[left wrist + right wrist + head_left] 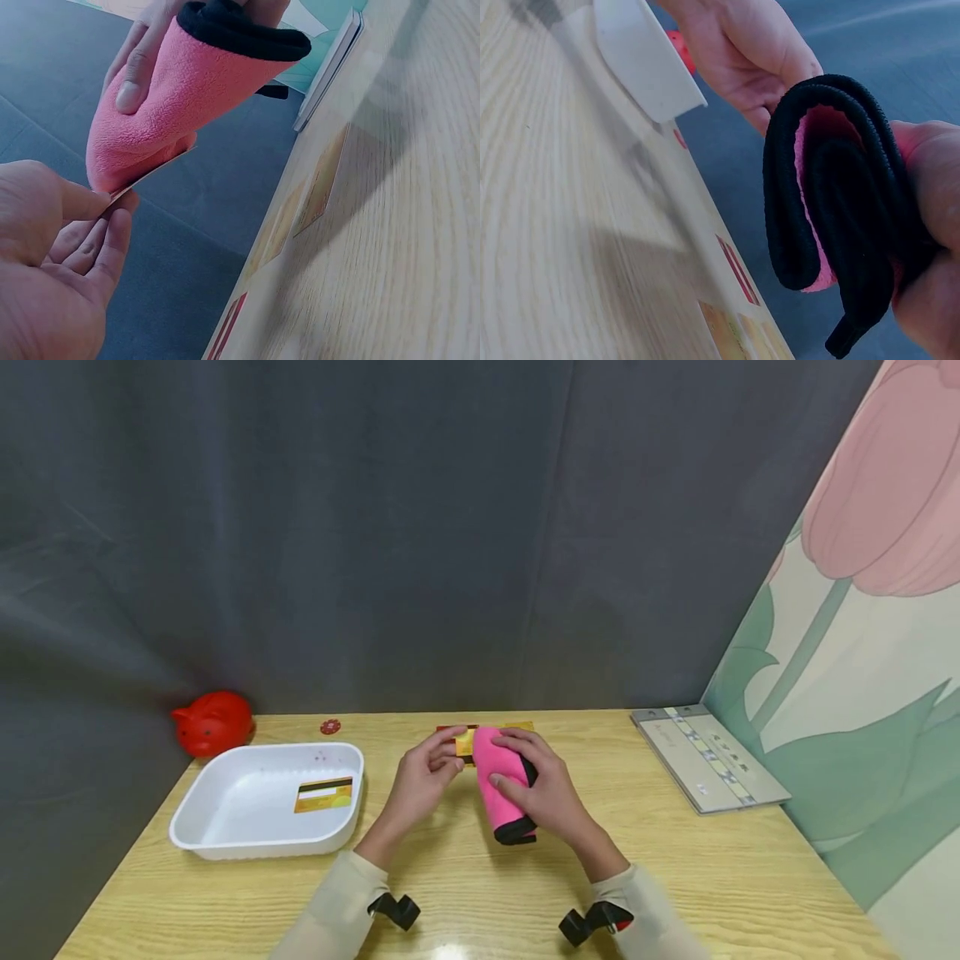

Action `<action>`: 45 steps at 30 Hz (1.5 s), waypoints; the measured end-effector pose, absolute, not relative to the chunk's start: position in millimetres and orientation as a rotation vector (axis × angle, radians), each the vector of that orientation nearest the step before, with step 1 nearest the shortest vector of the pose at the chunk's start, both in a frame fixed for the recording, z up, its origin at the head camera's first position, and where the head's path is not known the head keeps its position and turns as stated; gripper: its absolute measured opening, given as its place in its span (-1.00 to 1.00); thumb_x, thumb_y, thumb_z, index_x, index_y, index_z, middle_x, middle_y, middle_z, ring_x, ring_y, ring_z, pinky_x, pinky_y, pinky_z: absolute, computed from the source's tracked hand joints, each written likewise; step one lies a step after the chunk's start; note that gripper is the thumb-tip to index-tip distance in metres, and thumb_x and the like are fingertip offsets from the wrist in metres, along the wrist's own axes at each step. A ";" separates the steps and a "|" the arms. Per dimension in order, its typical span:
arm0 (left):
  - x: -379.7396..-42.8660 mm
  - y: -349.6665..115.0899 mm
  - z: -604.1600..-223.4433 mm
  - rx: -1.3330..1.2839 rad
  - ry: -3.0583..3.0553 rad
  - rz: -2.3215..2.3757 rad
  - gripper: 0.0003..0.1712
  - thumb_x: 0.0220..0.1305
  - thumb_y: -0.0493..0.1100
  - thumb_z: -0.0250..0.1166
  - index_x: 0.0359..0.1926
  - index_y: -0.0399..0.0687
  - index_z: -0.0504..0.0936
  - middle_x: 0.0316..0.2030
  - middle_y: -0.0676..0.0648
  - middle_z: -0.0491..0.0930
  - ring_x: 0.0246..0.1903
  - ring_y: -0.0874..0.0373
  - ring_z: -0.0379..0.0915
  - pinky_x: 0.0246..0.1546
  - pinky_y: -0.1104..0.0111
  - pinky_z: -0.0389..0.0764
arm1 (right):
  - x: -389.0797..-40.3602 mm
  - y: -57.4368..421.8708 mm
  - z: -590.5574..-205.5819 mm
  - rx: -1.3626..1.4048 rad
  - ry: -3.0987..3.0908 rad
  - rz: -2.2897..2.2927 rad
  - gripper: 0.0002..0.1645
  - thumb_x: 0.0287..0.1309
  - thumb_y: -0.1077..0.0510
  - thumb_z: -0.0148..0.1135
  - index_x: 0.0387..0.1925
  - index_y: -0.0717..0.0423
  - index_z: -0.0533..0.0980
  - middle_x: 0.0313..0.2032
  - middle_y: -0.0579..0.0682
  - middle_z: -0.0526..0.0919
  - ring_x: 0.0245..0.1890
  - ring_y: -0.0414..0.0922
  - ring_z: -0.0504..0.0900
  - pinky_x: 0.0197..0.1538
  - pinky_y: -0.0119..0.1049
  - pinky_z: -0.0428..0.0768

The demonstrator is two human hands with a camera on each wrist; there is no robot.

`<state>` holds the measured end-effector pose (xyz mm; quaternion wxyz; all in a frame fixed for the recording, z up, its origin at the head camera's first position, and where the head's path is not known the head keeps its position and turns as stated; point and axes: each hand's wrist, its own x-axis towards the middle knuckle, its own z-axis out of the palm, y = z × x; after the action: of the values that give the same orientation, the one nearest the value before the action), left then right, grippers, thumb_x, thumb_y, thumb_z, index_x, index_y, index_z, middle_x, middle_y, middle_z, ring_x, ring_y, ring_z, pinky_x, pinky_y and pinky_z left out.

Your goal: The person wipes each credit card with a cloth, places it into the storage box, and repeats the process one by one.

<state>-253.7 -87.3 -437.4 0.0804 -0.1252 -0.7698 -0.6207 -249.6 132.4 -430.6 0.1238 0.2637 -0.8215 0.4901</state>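
Note:
My right hand (546, 787) grips a folded pink cloth (495, 785) with black edging, raised above the table. Between the thumb and fingers of my left hand (422, 781) is a thin yellow bank card (464, 743), pinched by its edge. In the left wrist view the card (154, 172) appears edge-on, its face against the lower part of the pink cloth (157, 127). From the right wrist side, the folded black edging (855, 202) faces the camera and hides the card.
More cards (324, 184) lie on the table behind the hands. At left stands a white tray (262, 847) with one yellow card (323, 794) inside. A red piggy bank (215, 724) and a red poker chip (330, 727) are behind it. A grey book (708, 758) lies at the right.

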 end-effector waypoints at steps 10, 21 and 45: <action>-251.0 -90.5 -438.9 -0.374 -2.371 -1.811 -0.43 0.40 -0.35 0.31 0.36 0.15 0.57 -0.02 -0.11 0.78 0.01 0.04 0.73 0.05 0.35 0.72 | -244.1 120.1 -433.6 0.802 -2.406 1.474 -0.41 0.19 0.17 0.49 0.26 0.02 0.57 0.33 0.02 0.53 0.33 0.04 0.53 0.26 -0.04 0.64; -251.6 -90.6 -438.5 -0.413 -2.370 -1.793 -0.45 0.39 -0.34 0.32 0.33 0.17 0.61 -0.09 -0.11 0.79 -0.04 0.05 0.74 -0.03 0.41 0.70 | -251.1 128.2 -434.3 0.711 -2.380 1.421 -0.41 0.14 0.20 0.53 0.23 -0.07 0.61 0.30 -0.01 0.59 0.35 0.02 0.55 0.31 0.04 0.59; -250.0 -103.9 -417.2 -0.279 -2.303 -1.727 -0.45 0.37 -0.38 0.31 0.32 0.10 0.63 -0.09 -0.21 0.76 -0.11 0.03 0.69 -0.11 0.56 0.62 | -269.9 180.1 -422.1 0.450 -2.357 1.435 -0.38 0.22 0.17 0.47 0.31 -0.07 0.55 0.39 0.08 0.48 0.34 0.13 0.49 0.23 0.14 0.60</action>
<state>-250.0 -103.9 -417.2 0.1244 -0.0956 -0.7902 -0.5924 -269.9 180.1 -422.1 0.1718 0.1586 -0.8305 0.5056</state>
